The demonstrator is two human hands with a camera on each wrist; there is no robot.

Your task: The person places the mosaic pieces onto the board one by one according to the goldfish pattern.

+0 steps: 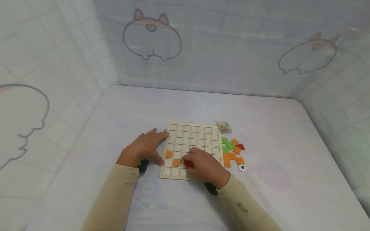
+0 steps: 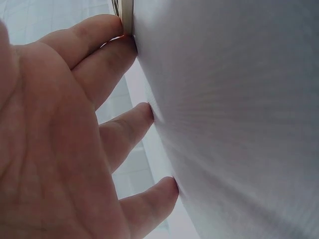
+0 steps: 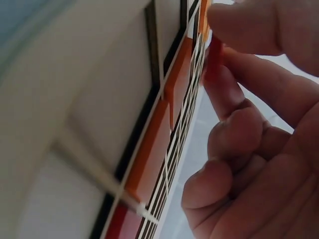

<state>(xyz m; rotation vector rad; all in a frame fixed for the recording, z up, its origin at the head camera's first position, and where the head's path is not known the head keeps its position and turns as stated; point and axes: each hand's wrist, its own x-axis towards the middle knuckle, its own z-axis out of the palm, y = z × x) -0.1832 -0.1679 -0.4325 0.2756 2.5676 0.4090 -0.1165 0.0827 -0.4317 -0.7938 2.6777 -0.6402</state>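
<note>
A pale wooden grid board (image 1: 190, 136) lies flat before me, with two orange round pieces (image 1: 169, 154) in squares at its lower left. My left hand (image 1: 144, 146) spreads its fingers along the board's left edge; in the left wrist view fingertips (image 2: 113, 25) touch that edge. My right hand (image 1: 203, 165) is over the board's lower part and pinches a small red piece (image 3: 214, 60) between thumb and fingers. That red piece's shape is mostly hidden. Another red piece (image 3: 122, 221) and orange pieces (image 3: 149, 154) sit on the board in the right wrist view.
Right of the board lie green squares (image 1: 224, 140), orange squares (image 1: 227, 163), an orange round piece (image 1: 234, 141), a red triangle (image 1: 241, 146) and a white disc with a black dot (image 1: 242, 167). A small patterned card (image 1: 224, 127) is at the board's upper right corner.
</note>
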